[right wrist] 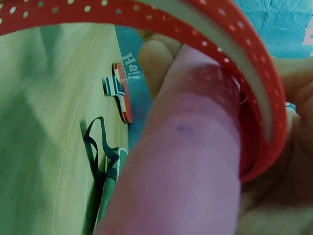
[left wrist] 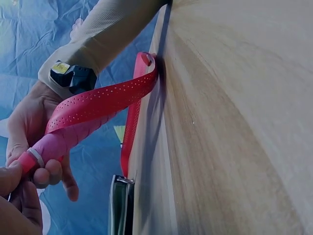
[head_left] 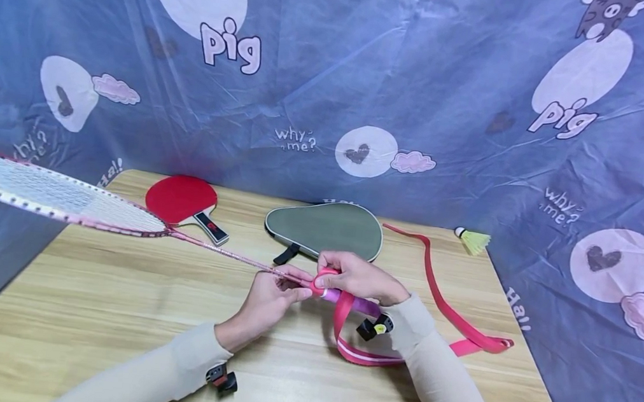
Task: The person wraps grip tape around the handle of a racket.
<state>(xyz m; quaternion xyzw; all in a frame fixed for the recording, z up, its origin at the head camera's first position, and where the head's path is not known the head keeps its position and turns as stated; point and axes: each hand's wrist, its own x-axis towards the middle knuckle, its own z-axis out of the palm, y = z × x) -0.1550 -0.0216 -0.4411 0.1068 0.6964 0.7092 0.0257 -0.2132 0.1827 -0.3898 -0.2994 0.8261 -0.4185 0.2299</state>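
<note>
Two pinch grips seen: racket (head_left: 225,253) held by left hand (head_left: 270,302), red tape (left wrist: 98,104) by right hand (head_left: 358,277) against racket; tape could be skewed by slack looped beside racket.

The head view looks forward and down across the pale wood-grain bench (head_left: 134,312) to a blue printed backdrop (head_left: 309,85), taking in both cream sleeves (head_left: 176,360). The left wrist view, nearer, lies turned sideways, the bench upright at its right, facing the right hand (left wrist: 32,117). The right wrist view is nearest, looking along the smooth purple-pink cylindrical handle (right wrist: 181,156), bench at left; both wrist views share that handle and the perforated red strip (left wrist: 100,104)
</note>
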